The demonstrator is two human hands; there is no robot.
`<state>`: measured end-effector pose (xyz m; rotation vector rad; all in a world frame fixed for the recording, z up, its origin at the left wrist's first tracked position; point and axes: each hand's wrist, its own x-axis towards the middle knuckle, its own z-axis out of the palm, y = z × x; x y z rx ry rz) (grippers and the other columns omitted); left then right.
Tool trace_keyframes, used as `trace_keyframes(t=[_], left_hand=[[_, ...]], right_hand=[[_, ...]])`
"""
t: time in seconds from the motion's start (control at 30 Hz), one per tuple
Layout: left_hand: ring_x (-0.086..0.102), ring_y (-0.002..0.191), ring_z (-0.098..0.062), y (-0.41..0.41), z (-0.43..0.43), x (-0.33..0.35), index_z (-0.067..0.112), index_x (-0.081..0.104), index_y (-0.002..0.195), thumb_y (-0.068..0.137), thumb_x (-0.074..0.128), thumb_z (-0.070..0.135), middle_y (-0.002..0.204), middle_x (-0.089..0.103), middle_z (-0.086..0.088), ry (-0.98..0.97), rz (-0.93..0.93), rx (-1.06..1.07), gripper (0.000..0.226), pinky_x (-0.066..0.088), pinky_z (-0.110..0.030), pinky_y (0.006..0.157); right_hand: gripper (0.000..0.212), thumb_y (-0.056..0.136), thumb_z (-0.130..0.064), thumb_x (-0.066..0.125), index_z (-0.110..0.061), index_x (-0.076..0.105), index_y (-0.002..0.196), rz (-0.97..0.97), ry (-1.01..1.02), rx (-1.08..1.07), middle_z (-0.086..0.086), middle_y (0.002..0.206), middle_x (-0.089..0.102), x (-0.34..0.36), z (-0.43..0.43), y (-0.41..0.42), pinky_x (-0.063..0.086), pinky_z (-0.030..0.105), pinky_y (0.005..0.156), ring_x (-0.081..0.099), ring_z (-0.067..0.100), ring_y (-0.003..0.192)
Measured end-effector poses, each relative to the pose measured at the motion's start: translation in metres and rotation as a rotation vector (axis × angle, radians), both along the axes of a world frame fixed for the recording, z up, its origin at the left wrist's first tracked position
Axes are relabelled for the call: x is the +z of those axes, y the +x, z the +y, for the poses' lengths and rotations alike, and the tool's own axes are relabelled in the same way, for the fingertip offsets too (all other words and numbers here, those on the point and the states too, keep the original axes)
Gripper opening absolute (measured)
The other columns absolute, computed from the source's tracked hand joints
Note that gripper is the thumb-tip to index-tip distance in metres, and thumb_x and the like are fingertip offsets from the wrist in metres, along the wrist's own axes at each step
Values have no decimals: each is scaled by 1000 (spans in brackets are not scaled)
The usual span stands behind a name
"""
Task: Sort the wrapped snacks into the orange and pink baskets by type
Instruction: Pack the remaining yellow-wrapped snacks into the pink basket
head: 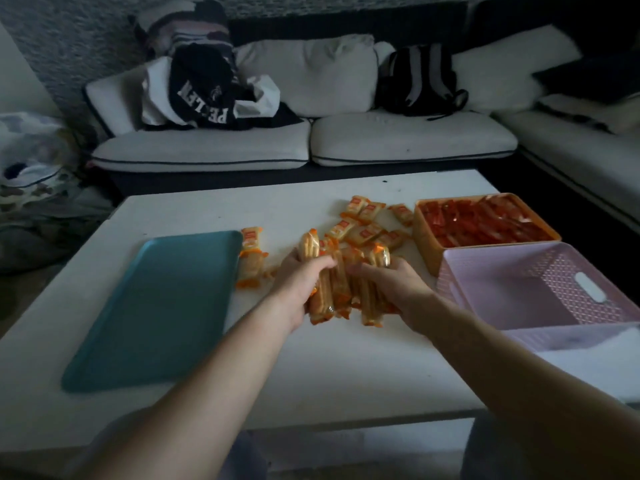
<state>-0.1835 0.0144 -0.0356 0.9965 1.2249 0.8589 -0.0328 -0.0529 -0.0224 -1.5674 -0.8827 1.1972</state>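
Note:
A bundle of orange-and-tan wrapped biscuit packs (pixel 337 289) stands between my hands at the middle of the white table (pixel 311 368). My left hand (pixel 299 285) grips the bundle's left side and my right hand (pixel 398 289) grips its right side. More of the same packs (pixel 363 226) lie loose behind the bundle, and two packs (pixel 251 261) lie beside the tray. The orange basket (pixel 424 244) at the right holds many red wrapped snacks (pixel 481 220). In front of it the pink basket (pixel 540 289) has nothing in it.
A teal tray (pixel 162 306) lies flat on the table's left half. A white sofa (pixel 304 147) with clothes and a black backpack (pixel 420 81) runs behind the table. White paper or cloth (pixel 588 362) lies at the table's right front edge.

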Motion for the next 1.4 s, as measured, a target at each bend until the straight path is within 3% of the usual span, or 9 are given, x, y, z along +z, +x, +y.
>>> trace_keyframes(t=[0.23,0.33,0.47,0.57,0.73,0.9,1.07,1.27,1.4], left_hand=[[76,85,-33,137,-25,23,16,74,100,41,78,44,90,78,-12,46,-103,-121,65,60,-64,76],[76,88,-32,192,-33,22,20,74,105,39,82,61,96,78,-9,78,-74,-231,78,60,-61,80],[52,135,-28,227,-48,20,39,45,147,53,61,96,149,53,-3,110,66,-519,111,40,-55,112],[47,138,-22,229,-53,6,27,44,150,86,51,69,151,50,-2,407,253,-523,77,36,-38,113],[62,109,-25,197,-43,-25,23,67,110,82,65,26,117,62,0,875,836,-700,28,52,-37,89],[52,110,-21,160,-38,-34,24,69,107,73,70,21,107,66,1,964,888,-706,35,42,-29,85],[52,111,-17,131,-35,-40,23,72,102,78,71,23,107,67,3,962,827,-653,23,39,-24,83],[61,98,-13,125,-34,-37,23,68,111,78,73,23,110,67,7,840,697,-602,34,48,-28,79],[64,105,-12,130,-29,-41,22,63,117,83,65,6,115,66,5,743,506,-432,38,55,-35,90]], right_hand=[[20,89,-31,73,-13,70,95,-153,170,-198,4,75,71,34,-43,120,49,21,45,66,7,55],[27,93,-42,65,-18,71,102,-100,153,-261,15,96,76,38,-63,166,62,44,74,76,28,84],[45,89,-64,58,-27,73,108,-235,82,-263,5,104,77,35,-75,204,55,47,93,74,26,97],[63,87,-71,52,-15,71,109,-518,-11,-431,14,103,72,28,-76,221,53,57,93,68,34,96],[19,91,-16,56,-9,74,87,-862,-117,-250,16,86,72,6,-72,222,60,42,64,68,26,67],[15,90,-34,70,-23,69,100,-1181,-236,96,-4,85,68,-10,-54,205,63,34,63,67,12,69],[44,90,-38,74,-24,59,128,-1254,-456,619,-3,116,64,-10,-51,184,55,30,94,63,16,104],[31,91,-45,70,-15,73,88,-1218,-208,214,-5,63,62,-1,-44,180,43,10,44,56,5,47],[31,87,-42,74,-12,68,81,-915,-112,-23,4,74,69,-5,-33,157,52,23,50,65,14,60]])
